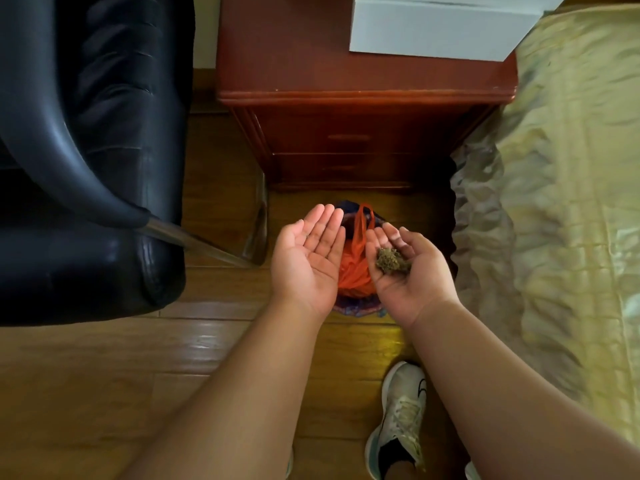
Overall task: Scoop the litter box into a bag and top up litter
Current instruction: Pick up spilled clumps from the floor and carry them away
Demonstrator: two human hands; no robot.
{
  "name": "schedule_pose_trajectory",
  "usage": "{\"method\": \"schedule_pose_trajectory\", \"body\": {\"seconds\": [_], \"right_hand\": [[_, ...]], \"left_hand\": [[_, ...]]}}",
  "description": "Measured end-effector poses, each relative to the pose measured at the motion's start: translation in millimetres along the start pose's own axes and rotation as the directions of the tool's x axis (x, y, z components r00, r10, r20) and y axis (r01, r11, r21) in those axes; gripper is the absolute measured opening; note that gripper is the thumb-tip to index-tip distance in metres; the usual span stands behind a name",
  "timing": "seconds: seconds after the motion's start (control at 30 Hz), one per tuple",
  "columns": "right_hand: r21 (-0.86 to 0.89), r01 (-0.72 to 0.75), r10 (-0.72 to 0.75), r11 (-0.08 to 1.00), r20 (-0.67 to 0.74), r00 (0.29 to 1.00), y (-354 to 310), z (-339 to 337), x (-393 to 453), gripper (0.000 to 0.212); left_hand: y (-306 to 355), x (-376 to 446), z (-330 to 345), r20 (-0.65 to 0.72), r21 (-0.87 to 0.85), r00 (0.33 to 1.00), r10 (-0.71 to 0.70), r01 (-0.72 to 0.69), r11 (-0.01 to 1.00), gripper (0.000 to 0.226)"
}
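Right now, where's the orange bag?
In the head view, the orange bag sits on the floor below and between the two upturned hands, in front of the wooden nightstand, bed to its right.

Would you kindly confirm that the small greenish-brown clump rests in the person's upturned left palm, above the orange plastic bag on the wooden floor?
Not quite: the small greenish-brown clump rests in the right hand, not the left. The left hand is upturned too, but bare. Both are held above the orange plastic bag on the wooden floor, as the head view shows.
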State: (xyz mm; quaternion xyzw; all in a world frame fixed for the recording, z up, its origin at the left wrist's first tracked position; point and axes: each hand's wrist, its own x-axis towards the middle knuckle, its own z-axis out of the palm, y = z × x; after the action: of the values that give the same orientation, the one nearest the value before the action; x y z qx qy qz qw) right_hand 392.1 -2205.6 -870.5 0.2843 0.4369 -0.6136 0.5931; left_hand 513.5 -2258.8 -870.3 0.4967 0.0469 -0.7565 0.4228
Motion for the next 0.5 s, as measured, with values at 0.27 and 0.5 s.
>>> {"method": "schedule_pose_trajectory", "body": {"seconds": [0.27,0.5], "right_hand": [[-0.225,-0.151,0.094,0.963,-0.247,0.965,39,-55,37,0.020],[-0.125,-0.167,0.118,0.978,-0.328,0.937,60,-76,54,0.021]], "left_hand": [[-4,18,-23,0.019,-0.114,1.000,0.000,0.002,0.994,0.038],[-6,34,-24,0.092,0.028,0.996,0.007,-0.010,1.000,0.038]]}}
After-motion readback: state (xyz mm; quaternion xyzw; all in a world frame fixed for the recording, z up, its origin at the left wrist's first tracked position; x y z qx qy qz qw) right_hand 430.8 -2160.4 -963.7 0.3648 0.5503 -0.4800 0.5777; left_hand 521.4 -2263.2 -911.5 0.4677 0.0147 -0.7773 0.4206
